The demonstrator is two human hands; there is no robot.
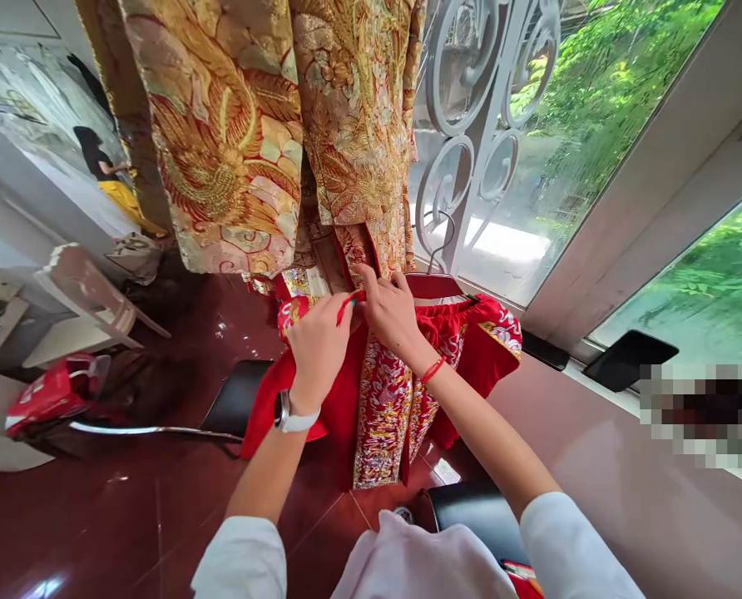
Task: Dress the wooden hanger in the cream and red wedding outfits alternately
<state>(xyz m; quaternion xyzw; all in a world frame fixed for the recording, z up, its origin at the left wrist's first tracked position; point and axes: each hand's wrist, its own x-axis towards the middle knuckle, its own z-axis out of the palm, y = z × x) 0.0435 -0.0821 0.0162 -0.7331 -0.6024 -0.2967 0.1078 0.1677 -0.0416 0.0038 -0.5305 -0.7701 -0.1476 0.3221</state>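
Observation:
A red embroidered garment (383, 399) hangs on a hanger (437, 249) in front of me. My left hand (318, 345), with a white watch on the wrist, pinches a thin red strap (348, 304) at the garment's top. My right hand (393, 312), with a red band on the wrist, is closed on the same strap and the garment's neck edge right beside it. Above them hangs a gold and red embroidered robe (264, 125).
A white iron grille (483, 125) and a window with green trees lie behind the garments. Black stools (237, 399) stand on the dark red floor at left and below me. A red bag (50, 395) and white chair (87, 299) are at left.

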